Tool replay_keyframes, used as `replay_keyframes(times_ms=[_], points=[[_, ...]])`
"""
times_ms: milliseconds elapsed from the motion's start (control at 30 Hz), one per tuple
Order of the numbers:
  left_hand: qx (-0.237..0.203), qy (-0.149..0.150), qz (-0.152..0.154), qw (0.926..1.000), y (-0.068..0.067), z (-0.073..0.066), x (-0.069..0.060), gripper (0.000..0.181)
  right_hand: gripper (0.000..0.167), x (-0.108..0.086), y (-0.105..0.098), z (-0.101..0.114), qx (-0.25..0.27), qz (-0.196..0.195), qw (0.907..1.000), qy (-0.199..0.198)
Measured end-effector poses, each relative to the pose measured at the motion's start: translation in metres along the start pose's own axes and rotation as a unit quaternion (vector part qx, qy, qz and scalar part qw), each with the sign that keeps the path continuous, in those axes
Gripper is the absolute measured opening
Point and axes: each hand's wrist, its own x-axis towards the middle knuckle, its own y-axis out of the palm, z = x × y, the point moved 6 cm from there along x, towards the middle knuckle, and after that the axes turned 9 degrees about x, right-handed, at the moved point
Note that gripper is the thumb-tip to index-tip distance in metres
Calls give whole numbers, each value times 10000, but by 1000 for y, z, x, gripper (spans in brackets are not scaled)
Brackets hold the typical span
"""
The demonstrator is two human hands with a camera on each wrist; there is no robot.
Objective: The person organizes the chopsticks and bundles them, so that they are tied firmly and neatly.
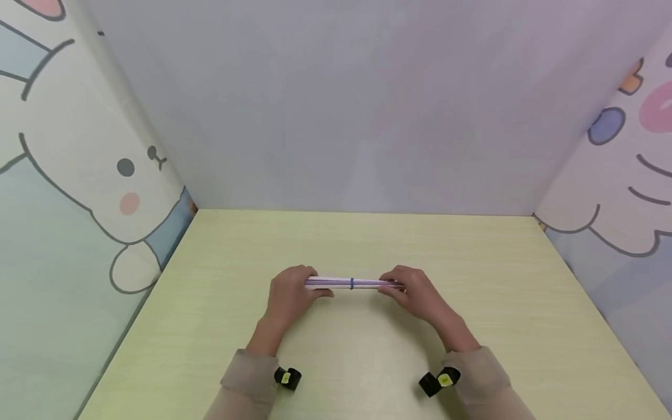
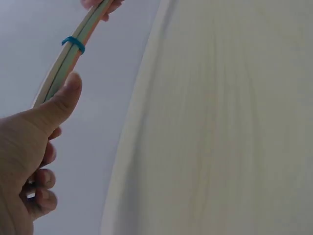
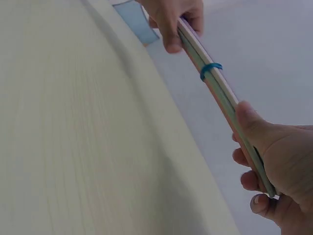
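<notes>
A slim bundle of long, thin layers is held level above the table, in white and lilac in the head view. Green and orange edges of the bundle show in the right wrist view. Round its middle runs a blue-green band. My left hand grips the left end, thumb lying along the near side. The right end is gripped by my right hand, its thumb in front and fingers behind. Both ends are partly hidden by the hands.
Beneath the hands lies a pale wood-grain table. A grey-lilac wall rises at its back edge, with cartoon-printed panels at left and right. Black wrist cameras sit on both sleeves.
</notes>
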Motion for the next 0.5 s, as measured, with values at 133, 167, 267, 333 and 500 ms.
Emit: replay_keyframes(times_ms=[133,167,267,333,500], points=[[-1011,-669,1242,9848,24,22,-3,34,18,-4,7,-24,448,334,9983,192],[-1181,-769,1407,9800,29,26,-4,32,19,-5,8,-28,453,351,9981,210],[-1535,-840,1632,9710,37,34,-3,30,22,-6,10,-37,286,326,9988,242],[-1622,-828,1695,9686,40,37,-2,31,23,-8,12,-42,55,302,9991,298],[-1516,-908,1803,9676,42,40,-2,35,24,-10,14,-49,-384,305,9979,415]])
